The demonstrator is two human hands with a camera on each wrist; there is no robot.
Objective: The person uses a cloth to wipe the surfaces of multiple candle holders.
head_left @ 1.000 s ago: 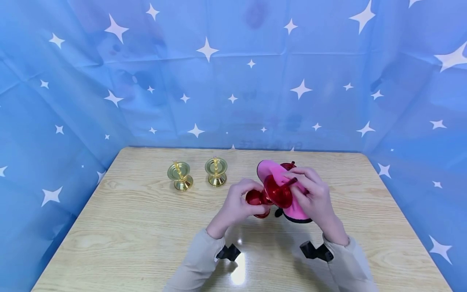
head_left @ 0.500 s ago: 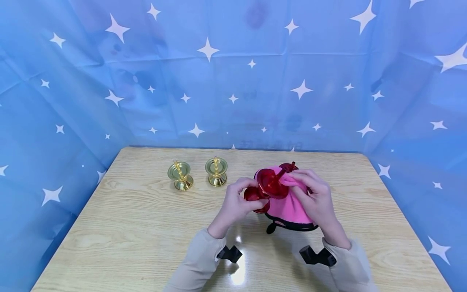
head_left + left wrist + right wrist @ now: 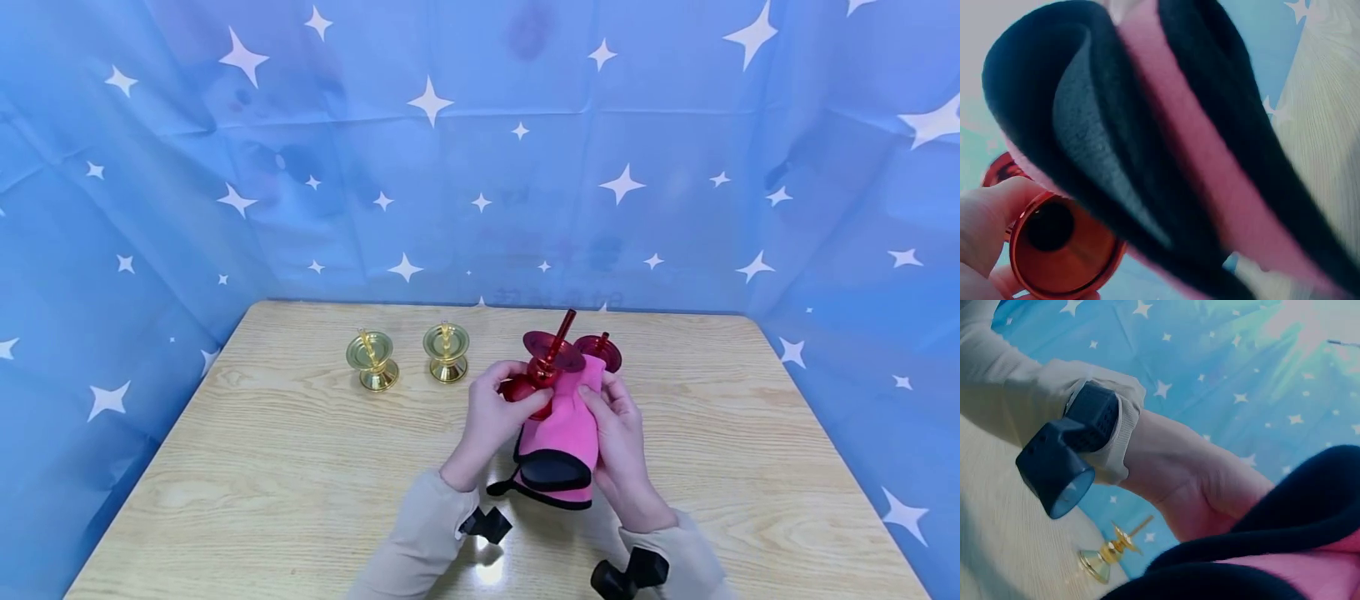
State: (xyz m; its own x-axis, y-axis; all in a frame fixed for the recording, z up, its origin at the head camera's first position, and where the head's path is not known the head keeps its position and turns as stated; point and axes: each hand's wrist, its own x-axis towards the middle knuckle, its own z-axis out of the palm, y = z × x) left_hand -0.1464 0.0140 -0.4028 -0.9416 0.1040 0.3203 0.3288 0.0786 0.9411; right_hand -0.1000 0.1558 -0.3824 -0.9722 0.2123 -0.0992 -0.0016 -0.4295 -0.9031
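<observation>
In the head view, my left hand (image 3: 491, 421) grips a red candle holder (image 3: 553, 352) by its lower part, its dish and stick tilted up and to the right. The hollow underside of its foot (image 3: 1066, 253) shows in the left wrist view. With thumb and fingers, my right hand (image 3: 621, 437) holds a folded pink cloth (image 3: 561, 425) with black edging against the right side of the holder. The cloth's dark inner side (image 3: 1104, 150) fills much of the left wrist view. A second red candle holder (image 3: 609, 353) stands just behind, its lower part hidden by the cloth.
Two gold candle holders (image 3: 372, 360) (image 3: 446, 353) stand upright at the back left of the wooden table (image 3: 285, 483). A blue curtain (image 3: 480, 150) with white stars hangs behind the table and at its sides. Black wrist cameras (image 3: 486, 525) sit on both sleeves.
The red candle holder has tipped more upright, its stick now pointing up. My right hand has moved down and left, and the pink cloth has turned, its open folded edge facing me.
</observation>
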